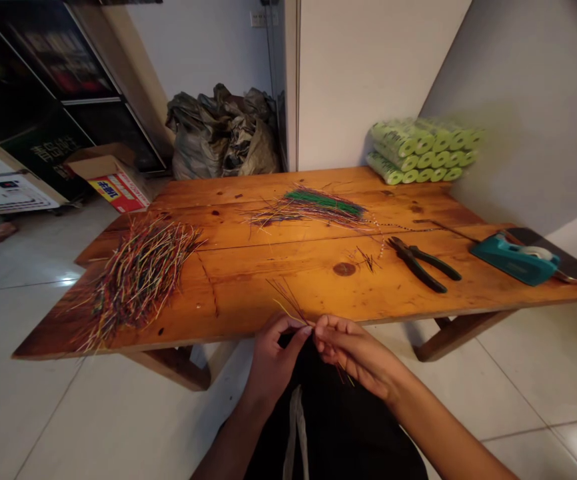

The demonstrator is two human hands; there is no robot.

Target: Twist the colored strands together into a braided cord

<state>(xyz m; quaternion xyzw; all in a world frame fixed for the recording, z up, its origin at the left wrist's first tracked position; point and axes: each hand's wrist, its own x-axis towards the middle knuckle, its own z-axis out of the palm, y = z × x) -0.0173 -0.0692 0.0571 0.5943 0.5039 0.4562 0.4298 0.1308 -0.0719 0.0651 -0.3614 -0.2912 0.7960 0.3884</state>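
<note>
Both hands meet at the table's front edge, above my lap. My left hand (278,347) pinches a few thin coloured wires (291,305) between thumb and forefinger; their loose ends fan out up and to the left. My right hand (348,350) is closed round the same wires close beside the left fingertips, and short wire ends stick out below it. A large heap of multicoloured wires (138,280) lies on the left of the table. Farther back is another wire bundle (323,203) with a green middle.
Pliers (421,263) with dark handles lie right of several short wire scraps (367,259). A teal tape dispenser (513,259) sits at the right end of the wooden table (248,260). Stacked green-wrapped rolls (421,152) stand at the back. Behind are grey sacks (223,133) and a cardboard box (111,177).
</note>
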